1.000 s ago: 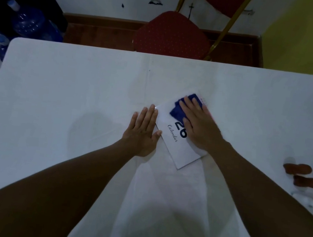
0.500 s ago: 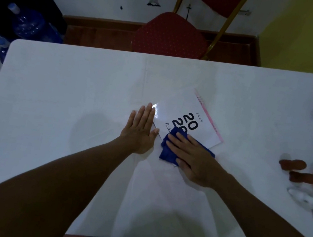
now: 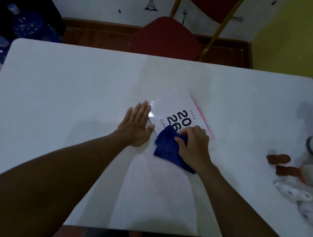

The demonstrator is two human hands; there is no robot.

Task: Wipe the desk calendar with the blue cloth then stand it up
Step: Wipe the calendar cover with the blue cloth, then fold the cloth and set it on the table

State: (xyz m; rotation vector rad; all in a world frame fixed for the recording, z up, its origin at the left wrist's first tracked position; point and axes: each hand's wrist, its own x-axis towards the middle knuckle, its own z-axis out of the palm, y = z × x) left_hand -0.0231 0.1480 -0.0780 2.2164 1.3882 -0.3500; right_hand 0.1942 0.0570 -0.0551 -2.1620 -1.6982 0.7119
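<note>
We find the desk calendar (image 3: 180, 113) lying flat on the white surface (image 3: 75, 91), cover up, and we take it as our landmark throughout. The left hand (image 3: 135, 124) lies open and flat, palm down, against the calendar's left edge, fingers spread and thumb just touching the near left corner. The right hand (image 3: 193, 143) is closed on the blue cloth (image 3: 167, 148), which is bunched at the calendar's near edge, partly on the cover and partly trailing off onto the surface toward us.

We judge the wiping step to be under way, with standing the calendar up not yet done. To do it well, we would keep the left hand braced so the calendar cannot slide, spread the cloth flatter under the palm, and wipe in overlapping passes from the pink-bound far right edge toward the near edge, with light pressure.

The cover is glossy, showing a glare patch near the left hand, and is printed with large dark numerals. A pink binding strip runs along its far right edge. The cloth looks soft and folds loosely. The surface appears smooth, so we expect the calendar to slip easily. Well to the right of the calendar lie small brown pieces (image 3: 279, 158) and pale objects we cannot identify.
</note>
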